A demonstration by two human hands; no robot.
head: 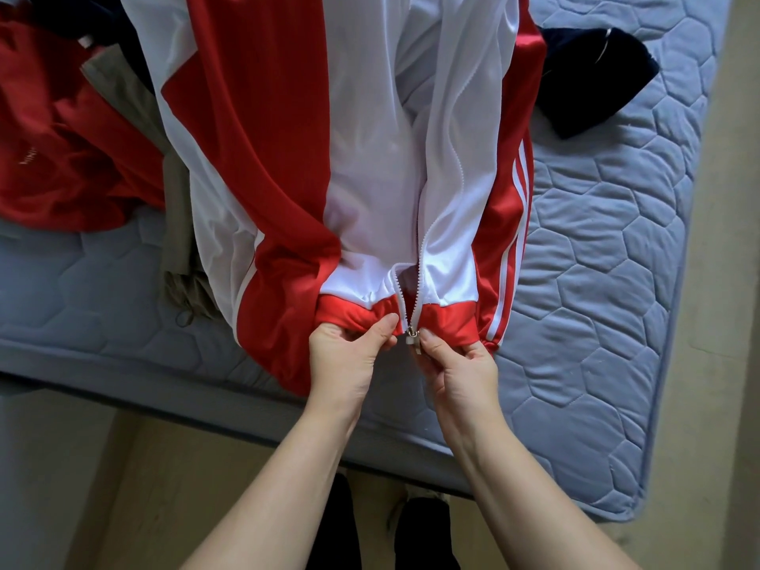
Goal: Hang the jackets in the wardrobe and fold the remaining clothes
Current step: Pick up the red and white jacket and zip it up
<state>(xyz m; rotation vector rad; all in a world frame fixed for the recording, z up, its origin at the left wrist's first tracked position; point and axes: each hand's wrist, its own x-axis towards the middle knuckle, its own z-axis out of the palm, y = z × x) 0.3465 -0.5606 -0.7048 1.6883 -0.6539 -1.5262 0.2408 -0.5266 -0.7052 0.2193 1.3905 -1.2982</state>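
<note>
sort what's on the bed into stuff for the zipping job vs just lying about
In hand: red and white jacket, its zip slider, left hand, right hand.
Lying about for now: red garment, khaki garment, navy garment, all on the mattress.

You can find only one scrap of writing: a few small white letters (27, 155) printed on the crumpled dark red fabric garment (70, 166), which lies left of the shiny red-and-white zip-front track jacket (288, 158). They run off the picture's left edge and are too faint for you to read as a word. On the jacket's right sleeve, you see three parallel white stripes (511, 248) as its only marking.
</note>
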